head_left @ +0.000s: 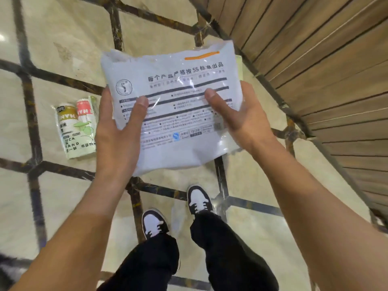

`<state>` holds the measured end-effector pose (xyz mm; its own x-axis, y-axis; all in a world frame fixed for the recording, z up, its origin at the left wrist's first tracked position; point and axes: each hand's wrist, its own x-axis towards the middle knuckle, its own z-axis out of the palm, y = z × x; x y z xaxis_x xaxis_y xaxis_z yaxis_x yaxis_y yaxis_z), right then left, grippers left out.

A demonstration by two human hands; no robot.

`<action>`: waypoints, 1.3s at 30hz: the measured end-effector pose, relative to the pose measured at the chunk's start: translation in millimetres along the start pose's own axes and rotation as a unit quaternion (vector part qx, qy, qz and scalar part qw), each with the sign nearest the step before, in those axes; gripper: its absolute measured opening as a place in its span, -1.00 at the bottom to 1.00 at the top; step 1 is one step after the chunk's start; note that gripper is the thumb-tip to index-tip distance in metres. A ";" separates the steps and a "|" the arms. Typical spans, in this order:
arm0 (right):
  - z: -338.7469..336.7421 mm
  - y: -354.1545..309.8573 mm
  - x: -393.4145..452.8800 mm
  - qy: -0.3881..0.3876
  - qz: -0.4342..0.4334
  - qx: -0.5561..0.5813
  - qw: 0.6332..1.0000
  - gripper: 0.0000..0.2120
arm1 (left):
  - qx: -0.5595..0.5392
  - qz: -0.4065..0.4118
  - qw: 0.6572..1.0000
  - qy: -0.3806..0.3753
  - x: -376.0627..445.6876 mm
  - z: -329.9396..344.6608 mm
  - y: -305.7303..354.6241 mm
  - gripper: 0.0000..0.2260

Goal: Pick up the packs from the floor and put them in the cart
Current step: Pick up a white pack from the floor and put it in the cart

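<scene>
White plastic pack (178,106) held up before me, left hand (119,133) and right hand (237,120) gripping opposite edges, thumbs on top, fingers wrapped beneath.

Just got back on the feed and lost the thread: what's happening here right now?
A person stands on a tiled floor and holds a flat white pack printed with text in both hands, the left hand on its left edge and the right hand on its right edge, thumbs on top. It is lifted clear of the floor. Another pack, a bundle of rolls, lies on the floor to the person's left. No cart can be clearly made out in this view.
</scene>
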<state>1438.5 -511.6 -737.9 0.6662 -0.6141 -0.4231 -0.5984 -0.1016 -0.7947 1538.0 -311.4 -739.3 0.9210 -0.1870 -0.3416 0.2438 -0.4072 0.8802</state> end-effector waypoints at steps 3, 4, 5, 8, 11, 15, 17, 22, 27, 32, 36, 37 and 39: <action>-64.6 -56.1 -47.7 0.037 0.029 0.030 0.998 -0.44 | 0.030 0.042 0.997 -0.049 -28.1 -7.9 86.7 -0.55; -84.0 -76.6 -66.2 0.052 0.036 0.038 0.997 -0.44 | 0.038 0.056 0.996 -0.060 -39.6 -12.1 116.1 -0.55; -103.4 -97.9 -84.7 0.070 0.042 0.042 0.996 -0.43 | 0.041 0.069 0.994 -0.072 -53.2 -16.7 149.0 -0.54; -157.6 -162.1 -149.4 0.124 0.058 0.058 0.989 -0.40 | 0.040 0.091 0.987 -0.123 -92.5 -32.8 243.3 -0.52; -213.8 -220.1 -225.4 0.193 0.056 0.085 0.976 -0.43 | 0.046 0.144 0.972 -0.179 -135.1 -44.1 334.3 -0.50; -290.8 -274.8 -313.1 0.299 0.027 0.120 0.946 -0.39 | 0.039 0.247 0.932 -0.261 -199.9 -39.7 444.9 -0.66; -327.2 -295.1 -359.4 0.350 0.000 0.117 0.929 -0.29 | 0.019 0.281 0.905 -0.319 -239.3 -32.2 491.4 -0.65; -409.7 -316.3 -489.0 0.465 -0.021 0.069 0.882 -0.29 | 0.036 0.385 0.824 -0.414 -352.7 -5.9 576.0 -0.45; -463.8 -295.0 -633.2 0.562 0.035 0.075 0.823 -0.16 | 0.061 0.421 0.728 -0.537 -489.1 31.2 615.2 -0.30; -489.9 -246.8 -773.9 0.653 0.087 0.074 0.749 -0.19 | 0.028 0.430 0.649 -0.627 -636.6 51.7 603.9 -0.31; -489.1 -206.9 -876.5 0.704 0.111 0.082 0.696 -0.40 | 0.012 0.429 0.605 -0.671 -749.2 54.5 572.1 -0.49; -489.4 -197.4 -900.3 0.710 0.123 0.085 0.688 -0.43 | 0.014 0.431 0.595 -0.678 -775.6 55.4 564.5 -0.50; -494.3 -174.8 -946.5 0.721 0.141 0.090 0.672 -0.45 | 0.024 0.431 0.578 -0.692 -828.4 60.0 548.3 -0.43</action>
<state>692.5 -299.4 16.6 -0.6649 -0.7222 0.1906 -0.4600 0.1949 -0.8662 890.5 -433.3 6.6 -0.4411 -0.8615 0.2514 -0.1646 0.3531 0.9210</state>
